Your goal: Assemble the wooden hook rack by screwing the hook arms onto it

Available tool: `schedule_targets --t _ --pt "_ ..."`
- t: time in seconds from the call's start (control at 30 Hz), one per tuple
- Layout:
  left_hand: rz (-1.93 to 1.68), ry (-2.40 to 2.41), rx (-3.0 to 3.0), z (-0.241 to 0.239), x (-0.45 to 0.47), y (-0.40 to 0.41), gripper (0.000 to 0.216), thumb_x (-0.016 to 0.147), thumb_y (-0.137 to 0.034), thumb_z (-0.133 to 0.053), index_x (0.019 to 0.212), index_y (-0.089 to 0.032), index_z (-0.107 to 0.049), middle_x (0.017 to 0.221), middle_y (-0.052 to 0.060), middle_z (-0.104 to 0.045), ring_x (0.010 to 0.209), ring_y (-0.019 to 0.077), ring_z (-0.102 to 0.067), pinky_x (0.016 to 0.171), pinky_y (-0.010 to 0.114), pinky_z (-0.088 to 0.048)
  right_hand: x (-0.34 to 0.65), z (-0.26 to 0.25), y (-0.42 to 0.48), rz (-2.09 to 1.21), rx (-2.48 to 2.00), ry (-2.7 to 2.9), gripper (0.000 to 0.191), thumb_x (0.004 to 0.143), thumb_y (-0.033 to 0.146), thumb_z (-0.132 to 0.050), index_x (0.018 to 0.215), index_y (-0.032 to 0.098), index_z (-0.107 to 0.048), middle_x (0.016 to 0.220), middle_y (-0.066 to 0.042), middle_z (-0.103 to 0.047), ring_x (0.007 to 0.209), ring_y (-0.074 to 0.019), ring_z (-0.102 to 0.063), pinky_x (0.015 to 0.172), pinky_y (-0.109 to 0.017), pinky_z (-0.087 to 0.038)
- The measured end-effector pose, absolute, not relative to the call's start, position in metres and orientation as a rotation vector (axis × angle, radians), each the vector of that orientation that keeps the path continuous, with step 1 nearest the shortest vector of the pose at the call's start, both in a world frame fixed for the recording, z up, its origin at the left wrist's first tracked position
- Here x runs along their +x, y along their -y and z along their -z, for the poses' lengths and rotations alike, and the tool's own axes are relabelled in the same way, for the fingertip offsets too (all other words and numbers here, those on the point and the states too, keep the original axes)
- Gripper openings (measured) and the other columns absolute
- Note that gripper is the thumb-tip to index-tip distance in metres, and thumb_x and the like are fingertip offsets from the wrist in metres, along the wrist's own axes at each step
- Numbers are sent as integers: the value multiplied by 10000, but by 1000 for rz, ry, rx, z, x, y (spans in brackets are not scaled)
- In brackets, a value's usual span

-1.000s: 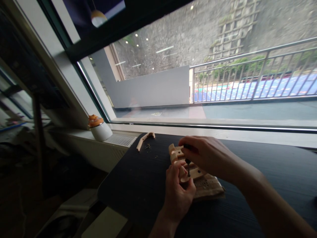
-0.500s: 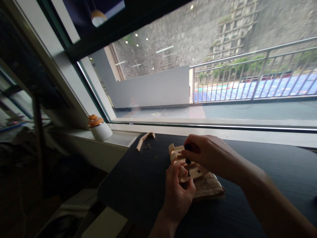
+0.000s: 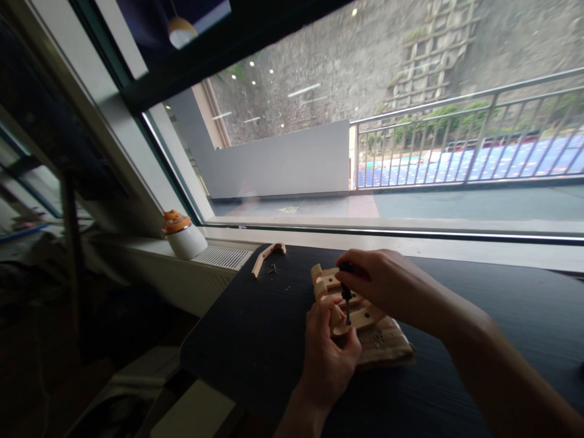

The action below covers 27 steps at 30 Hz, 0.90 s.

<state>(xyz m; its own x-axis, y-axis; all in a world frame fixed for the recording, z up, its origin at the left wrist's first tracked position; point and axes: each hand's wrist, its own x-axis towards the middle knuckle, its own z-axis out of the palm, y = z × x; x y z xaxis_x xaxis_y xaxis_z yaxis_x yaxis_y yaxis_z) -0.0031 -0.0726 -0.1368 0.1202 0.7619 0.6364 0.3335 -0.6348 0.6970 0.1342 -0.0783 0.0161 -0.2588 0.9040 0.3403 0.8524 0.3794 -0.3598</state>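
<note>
My right hand (image 3: 381, 280) is closed around the dark handle of a small screwdriver (image 3: 347, 295), which points down. Its tip meets the nearest pale wooden hook (image 3: 361, 317), close to the curved end. Fingers and thumb of my left hand (image 3: 326, 344) pinch that same end from both sides. Beneath the hook lies a wooden board (image 3: 390, 348) with a cluster of small dark holes or marks. Two similar hooks sit side by side farther back on the board, partly covered by my right hand. Any screw under the tip is too small to make out.
A loose curved wooden hook (image 3: 264, 258) lies at the far left of the dark table (image 3: 246, 325), with several small screws (image 3: 272, 268) beside it. An orange-topped white container (image 3: 185, 236) stands on the sill. A large window rises behind the table.
My right hand and the screwdriver handle have shifted slightly, with the tip staying at the same spot on the hook. My left hand has kept its hold.
</note>
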Motion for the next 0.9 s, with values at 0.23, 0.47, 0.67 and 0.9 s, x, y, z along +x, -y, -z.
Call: schedule_targets --t 0.23,0.47,0.67,0.9 --pt "-1481 -1050 2004 135 -3 73 536 687 -23 -571 1167 -242 -476 1072 40 -560 969 176 -581 896 326 -493 132 -15 78 -33 -1527 2135 207 881 325 -446 862 249 -638 693 19 -656 559 -111 -529 517 -237 -280" --pt "-1465 -1092 2019 134 -4 73 513 699 -41 -576 1156 -250 -477 1007 28 -562 923 174 -581 870 331 -500 136 -20 83 -252 -1410 2204 262 873 269 -430 1005 275 -657 851 7 -686 679 -119 -572 567 -221 -334" --pt "-1459 -1066 2003 134 -4 73 521 699 -36 -565 1164 -252 -472 1047 36 -555 948 176 -577 879 328 -497 139 -15 78 -166 -1512 2164 253 877 347 -440 891 227 -663 657 -2 -638 547 -117 -519 502 -241 -280" --pt "-1479 -1114 2044 136 -3 72 487 703 -54 -581 1143 -235 -480 987 33 -568 909 178 -586 863 338 -502 133 -15 81 -267 -1428 2201 222 879 291 -433 922 244 -645 662 23 -620 547 -100 -490 502 -240 -269"
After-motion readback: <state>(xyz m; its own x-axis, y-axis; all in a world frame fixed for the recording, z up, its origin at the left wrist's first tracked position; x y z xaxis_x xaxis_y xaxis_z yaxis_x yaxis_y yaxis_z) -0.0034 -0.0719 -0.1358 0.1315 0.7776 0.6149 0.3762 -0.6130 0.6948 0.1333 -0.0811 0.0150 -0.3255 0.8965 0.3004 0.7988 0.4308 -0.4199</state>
